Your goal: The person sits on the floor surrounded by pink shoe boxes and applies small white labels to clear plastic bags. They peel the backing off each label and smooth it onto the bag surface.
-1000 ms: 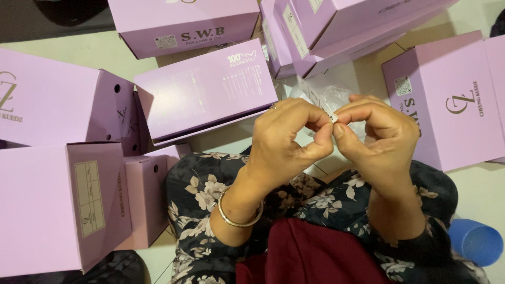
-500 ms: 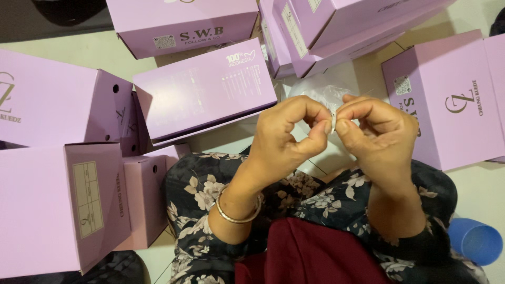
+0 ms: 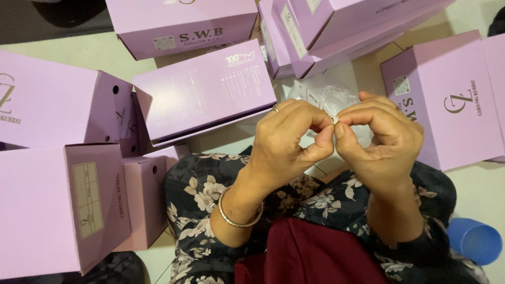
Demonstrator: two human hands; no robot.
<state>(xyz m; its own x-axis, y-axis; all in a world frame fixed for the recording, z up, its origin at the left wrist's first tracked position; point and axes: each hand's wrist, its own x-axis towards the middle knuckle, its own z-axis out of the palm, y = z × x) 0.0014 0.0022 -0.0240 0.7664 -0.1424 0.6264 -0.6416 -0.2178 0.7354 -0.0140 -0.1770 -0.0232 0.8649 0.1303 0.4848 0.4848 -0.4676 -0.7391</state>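
Note:
My left hand (image 3: 286, 142) and my right hand (image 3: 381, 139) are raised together over my lap, fingertips pinched against each other. Between the fingertips sits a tiny pale object (image 3: 333, 119), too small to identify. Both hands seem to grip it. A thin bangle (image 3: 236, 218) circles my left wrist and a ring shows on a left finger. Behind the hands lies a crumpled clear plastic bag (image 3: 326, 97) on the floor.
Several lilac cardboard boxes surround me: one closed box (image 3: 202, 97) just beyond my left hand, one (image 3: 455, 100) at the right, stacked ones (image 3: 58, 205) at the left. A blue plastic cup (image 3: 476, 242) lies at the lower right. My lap has floral fabric and maroon cloth (image 3: 310, 255).
The two hands have stayed pressed together, with only small finger movements around the tiny object. Nothing else has moved.

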